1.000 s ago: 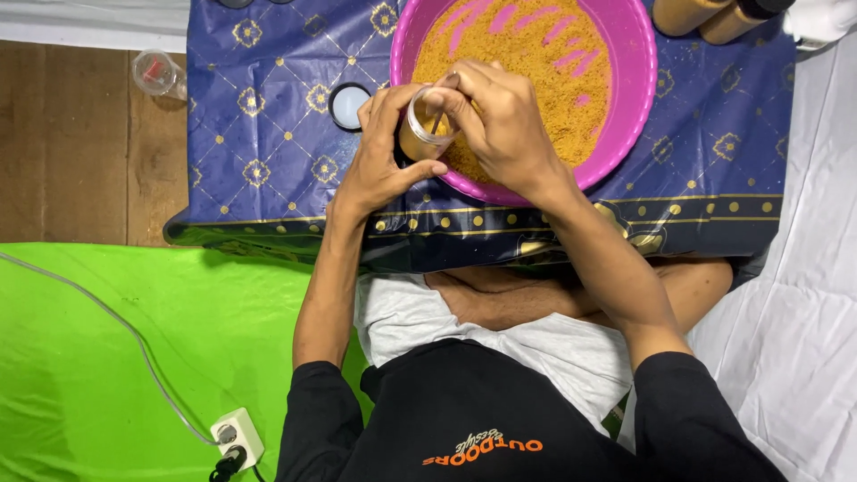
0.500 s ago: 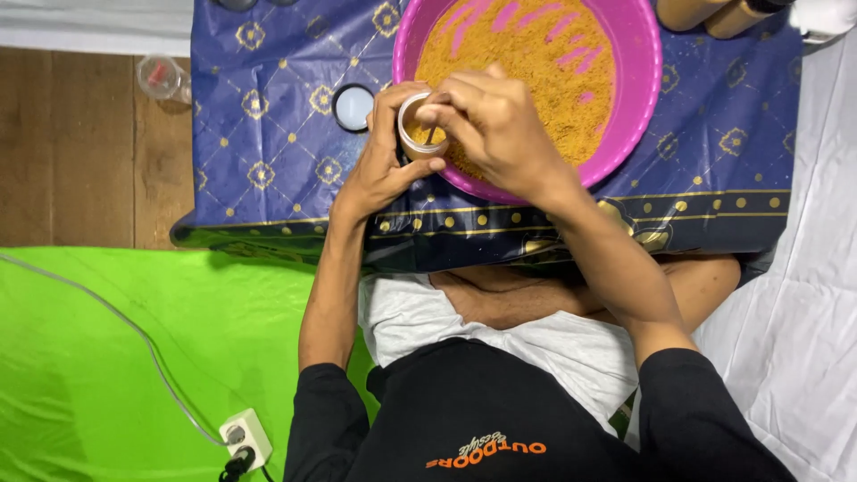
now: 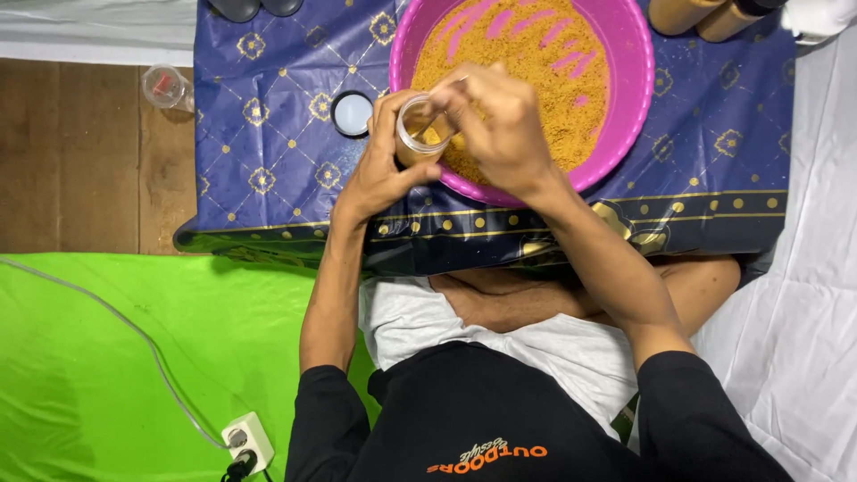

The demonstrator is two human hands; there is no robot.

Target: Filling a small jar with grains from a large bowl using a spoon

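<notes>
Held the small clear plastic jar (image 3: 420,127) tilted at the round pink plastic basin's (image 3: 636,98) nine o'clock rim, left hand (image 3: 379,165) wrapped closed around it, right hand (image 3: 500,125) pinched shut over its mouth, apparently feeding in orange-brown crumbs (image 3: 536,80).

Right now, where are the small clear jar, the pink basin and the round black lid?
small clear jar (image 3: 420,125), head view, on its open rim, held in the left hand.
pink basin (image 3: 639,85), head view, on its right rim.
round black lid (image 3: 353,114), head view, on its pale centre.

Head view, straight down, close.
</notes>
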